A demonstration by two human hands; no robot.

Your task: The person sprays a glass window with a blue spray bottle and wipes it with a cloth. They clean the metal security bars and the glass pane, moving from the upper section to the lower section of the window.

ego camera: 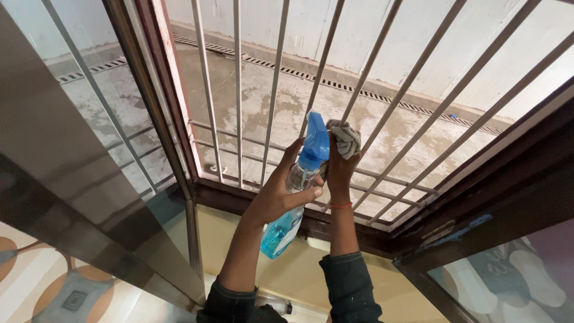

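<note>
In the head view, the left hand (280, 194) is wrapped around the clear body of a spray bottle (294, 197), fingers curled across its front and thumb behind, so the bottle is firmly gripped. The bottle holds blue liquid in its lower part and carries a blue trigger head (315, 143) that points up toward the window grille (239, 90); its base tilts down and to the left, over the yellowish sill (299, 269). Just beside it on the right, the right hand (338, 170) is closed on a bunched grey cloth (345, 136), pressing it up against one of the slanted metal bars (the cloth covers the fingertips, so how they lie cannot be told). A thin red thread (341, 206) circles the right wrist, and both forearms come out of dark blue sleeves (350, 287) at the bottom edge. The two hands are close together, the cloth nearly touching the trigger head. The grille bars sit in a dark brown window frame (371, 236); beyond them lies a stained concrete floor (287, 101) with a drain grate along the far wall. A glass pane (89, 107) stands at the left.
</note>
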